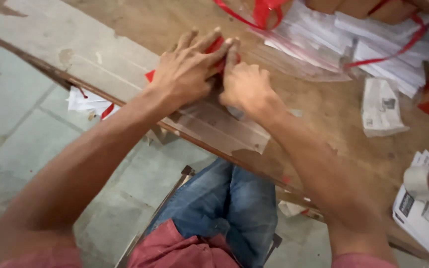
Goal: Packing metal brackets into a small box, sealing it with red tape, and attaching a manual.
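both hands pressed down side by side on a flat clear plastic packet with a red edge (218, 47), lying near the edge of the worn wooden table (140, 30). the left hand (187, 69) lay spread flat over its red end, the right hand (244, 84) curled just beside it, fingertips touching. the packet's long axis ran from the red end back toward the person, under both palms.

Two hands, left hand (184, 72) and right hand (244, 85), are pressing one red packet (215, 47); one tape roll (428, 182) is lying right of it.

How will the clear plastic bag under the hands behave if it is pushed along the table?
The clear plastic bag looks thin and flat, so probably floppy and light. Its glossy film may slide easily on the wooden table. Both hands press it, suggesting it shifts.
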